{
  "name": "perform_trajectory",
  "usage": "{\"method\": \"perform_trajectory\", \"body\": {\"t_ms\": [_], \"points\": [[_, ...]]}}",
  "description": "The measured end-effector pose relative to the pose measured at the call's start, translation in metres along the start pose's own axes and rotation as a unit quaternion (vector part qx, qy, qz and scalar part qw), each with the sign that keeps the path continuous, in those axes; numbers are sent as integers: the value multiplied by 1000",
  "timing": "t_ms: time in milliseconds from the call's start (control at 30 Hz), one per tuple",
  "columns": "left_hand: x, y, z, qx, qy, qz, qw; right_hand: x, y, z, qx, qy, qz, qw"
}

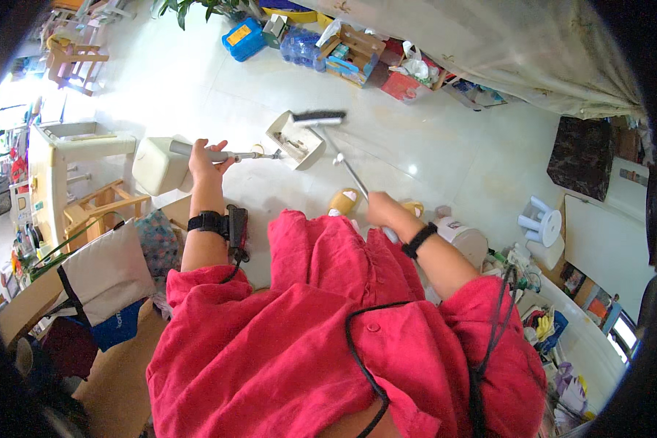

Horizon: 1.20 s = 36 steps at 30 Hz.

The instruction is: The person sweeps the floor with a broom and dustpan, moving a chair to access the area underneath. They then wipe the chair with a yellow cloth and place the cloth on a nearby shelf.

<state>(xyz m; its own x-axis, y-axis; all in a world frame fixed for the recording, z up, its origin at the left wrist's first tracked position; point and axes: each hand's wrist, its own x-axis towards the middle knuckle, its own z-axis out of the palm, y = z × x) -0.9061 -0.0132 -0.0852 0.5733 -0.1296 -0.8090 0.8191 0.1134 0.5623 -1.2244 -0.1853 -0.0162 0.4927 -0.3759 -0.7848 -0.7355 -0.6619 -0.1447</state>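
Note:
My left hand [210,162] holds the grey handle [189,149] of a long-handled dustpan. The cream dustpan [309,149] lies on the tiled floor with dark debris inside it. My right hand [383,211] is wrapped around the metal handle [355,176] of a broom. Black bristles on the broom head [318,117] sit at the dustpan's far edge, slightly blurred; whether they touch the pan I cannot tell. A yellow slipper [344,201] is on my foot just beyond the hem of my red shirt.
A cream bin [161,166] and wooden stool [104,202] stand at left. Along the far side are a blue container [245,39], bottled water in a pack [302,46] and an open cardboard box [356,52]. At right are a white bucket [462,238] and a small white stool [542,222].

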Motion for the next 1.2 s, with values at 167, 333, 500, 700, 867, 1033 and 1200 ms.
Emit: {"method": "perform_trajectory", "body": {"t_ms": [167,333,500,700,867,1033,1200], "points": [[-12,-7,4,13,-27,-18,999,-88,26,-19,272,-130,81,950],[-31,-20,10,68,-74,-41,994,-211,61,-26,390,-41,106,914],[-71,-32,47,87,-159,-79,980,-327,101,-30,577,-50,199,790],[-141,-47,197,285,-250,-108,919,-404,124,3,805,82,236,539],[-218,-83,321,350,-349,-124,860,-428,157,37,830,105,350,423],[-277,-135,434,417,-468,-106,772,-436,191,64,865,147,338,341],[-337,-187,540,435,-528,-144,715,-439,210,69,878,124,362,289]]}}
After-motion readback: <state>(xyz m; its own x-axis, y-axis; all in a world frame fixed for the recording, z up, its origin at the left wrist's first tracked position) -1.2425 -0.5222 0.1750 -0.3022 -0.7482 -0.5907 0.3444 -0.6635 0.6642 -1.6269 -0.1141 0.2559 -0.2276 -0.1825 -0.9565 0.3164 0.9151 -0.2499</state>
